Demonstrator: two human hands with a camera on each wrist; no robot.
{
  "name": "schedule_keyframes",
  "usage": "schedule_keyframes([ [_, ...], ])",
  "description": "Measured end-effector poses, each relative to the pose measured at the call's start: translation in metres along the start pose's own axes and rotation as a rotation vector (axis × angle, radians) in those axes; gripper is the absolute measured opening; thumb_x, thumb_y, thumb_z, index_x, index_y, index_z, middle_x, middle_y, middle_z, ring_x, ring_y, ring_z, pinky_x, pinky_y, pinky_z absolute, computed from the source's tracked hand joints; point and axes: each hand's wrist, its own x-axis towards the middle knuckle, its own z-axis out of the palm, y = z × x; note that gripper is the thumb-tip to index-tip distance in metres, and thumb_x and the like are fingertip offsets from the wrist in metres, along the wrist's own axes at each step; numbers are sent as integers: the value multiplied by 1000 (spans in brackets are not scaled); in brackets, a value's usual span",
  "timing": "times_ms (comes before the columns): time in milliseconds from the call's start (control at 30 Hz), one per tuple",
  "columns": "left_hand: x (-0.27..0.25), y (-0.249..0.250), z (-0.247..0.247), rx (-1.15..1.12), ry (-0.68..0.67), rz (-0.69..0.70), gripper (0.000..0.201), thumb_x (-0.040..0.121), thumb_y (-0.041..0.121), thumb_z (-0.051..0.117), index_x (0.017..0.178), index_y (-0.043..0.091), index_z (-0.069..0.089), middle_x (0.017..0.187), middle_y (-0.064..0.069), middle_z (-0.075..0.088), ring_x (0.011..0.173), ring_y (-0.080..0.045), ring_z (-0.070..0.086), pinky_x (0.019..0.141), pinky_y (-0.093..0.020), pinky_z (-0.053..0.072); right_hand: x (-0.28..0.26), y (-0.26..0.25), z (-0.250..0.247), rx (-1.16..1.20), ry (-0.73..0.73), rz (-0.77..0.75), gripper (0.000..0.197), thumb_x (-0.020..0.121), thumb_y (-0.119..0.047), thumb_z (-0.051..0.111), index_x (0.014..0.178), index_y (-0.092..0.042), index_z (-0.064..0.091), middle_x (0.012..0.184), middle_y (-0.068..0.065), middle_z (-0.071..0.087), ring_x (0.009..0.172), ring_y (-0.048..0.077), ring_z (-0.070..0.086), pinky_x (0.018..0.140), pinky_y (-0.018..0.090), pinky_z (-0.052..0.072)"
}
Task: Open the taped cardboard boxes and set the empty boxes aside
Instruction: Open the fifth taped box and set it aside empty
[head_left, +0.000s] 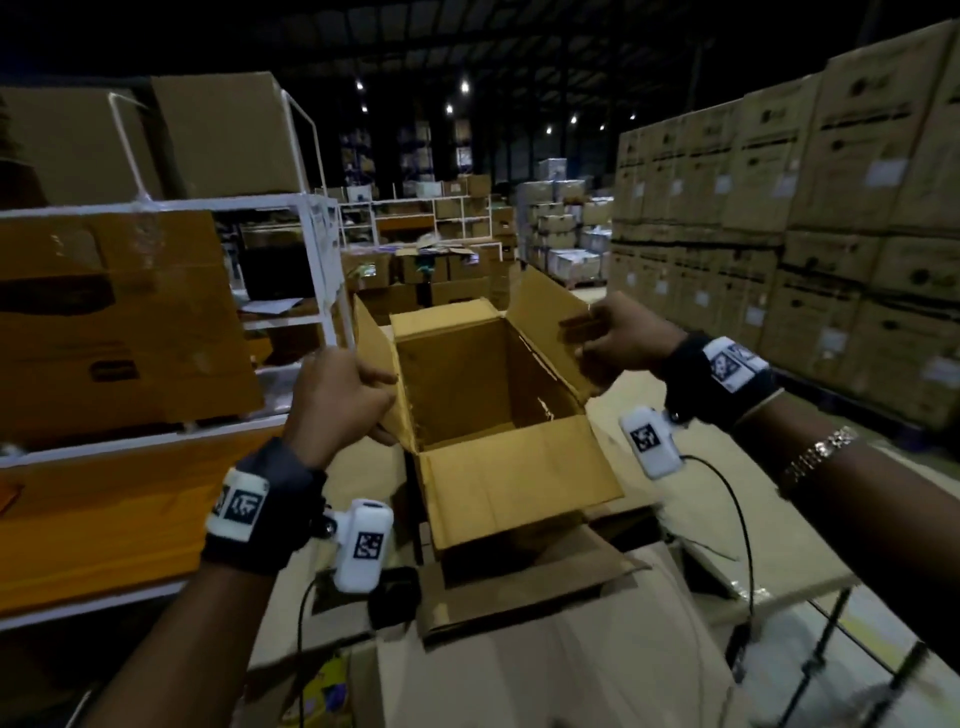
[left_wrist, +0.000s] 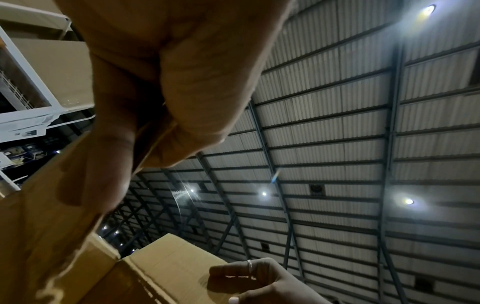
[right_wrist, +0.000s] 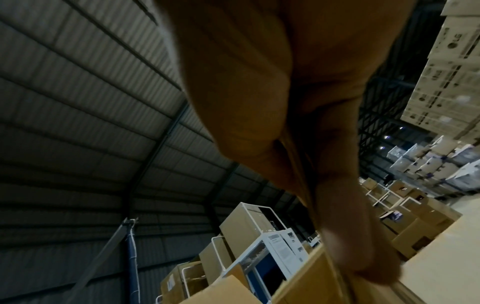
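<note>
An open, empty brown cardboard box (head_left: 467, 384) hangs in mid-air in front of me, all of its top flaps folded outward. My left hand (head_left: 343, 395) pinches the left flap (head_left: 382, 374) between thumb and fingers; the left wrist view shows that hand (left_wrist: 155, 115) clamped on the flap's edge (left_wrist: 59, 216). My right hand (head_left: 618, 338) grips the right flap (head_left: 550, 322), thumb inside and fingers outside, and in the right wrist view its fingers (right_wrist: 348, 236) curl over the cardboard edge (right_wrist: 311, 277). The near flap (head_left: 519, 478) points toward me.
Below the box lie another opened carton (head_left: 524, 587) and a larger box (head_left: 545, 670). A white metal shelf rack (head_left: 311, 249) with cardboard boxes stands at the left. Tall stacks of cartons (head_left: 779, 218) fill the right side. More boxes (head_left: 447, 265) sit farther back.
</note>
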Motion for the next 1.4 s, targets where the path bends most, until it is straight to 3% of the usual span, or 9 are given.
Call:
schedule_keyframes([
  [167,19,10,-11,11,-43,-42,18,86,0,72,85,18,75,88,-6,75,63,-18,75,63,-42,64,11,-21,-11,-100,-41,-4,59,94,3,62,147,-14,42,114,9,61,86,23,70,60,31,62],
  [333,24,24,-11,30,-84,-84,8,87,-2,69,90,4,75,80,-11,74,60,-21,75,62,-42,64,23,-23,-12,-141,-88,30,62,94,3,63,148,-12,37,109,12,61,87,29,72,68,41,64],
  [467,20,20,-1,66,-139,-111,10,89,-2,67,95,4,73,86,-11,74,60,-21,75,61,-41,64,29,-8,-1,-114,-172,55,70,93,4,62,151,-21,33,119,14,60,84,32,75,68,46,65],
  [700,-18,-15,39,155,-228,-169,18,89,-5,67,95,10,74,98,-8,76,55,-16,73,56,-38,63,14,51,44,-33,-219,-9,76,94,0,63,155,-24,25,105,-1,54,80,26,73,57,34,62],
  [967,-43,-56,68,86,-42,-179,39,90,10,74,129,17,69,127,-10,68,56,-9,72,53,-24,60,8,116,63,-60,-79,-169,79,95,-11,64,158,-30,20,134,2,57,107,24,65,79,39,63],
  [1100,-37,-72,74,124,47,-153,41,90,19,76,130,25,69,131,-7,67,68,-15,74,66,-35,64,13,127,68,43,-61,-198,76,96,-10,65,157,-30,24,125,-6,56,95,10,64,61,22,59],
  [1200,-35,-77,76,80,92,-182,42,91,15,74,133,21,67,131,-12,65,52,-7,70,58,-32,63,25,135,72,157,-42,-180,67,94,-10,67,150,-28,36,122,-2,62,92,23,72,57,38,63],
  [1300,-40,-79,79,60,129,-193,43,92,16,73,134,22,65,134,-15,64,56,-5,71,63,-33,64,28,149,76,267,-6,-182,63,88,-18,73,143,-29,45,126,1,64,101,30,71,65,50,64],
  [1400,-46,-79,77,111,146,-226,41,93,23,71,134,24,66,134,-12,65,93,-19,73,84,-36,59,25,167,74,318,23,-139,61,86,-22,79,138,-29,48,130,2,63,110,27,67,80,53,62],
])
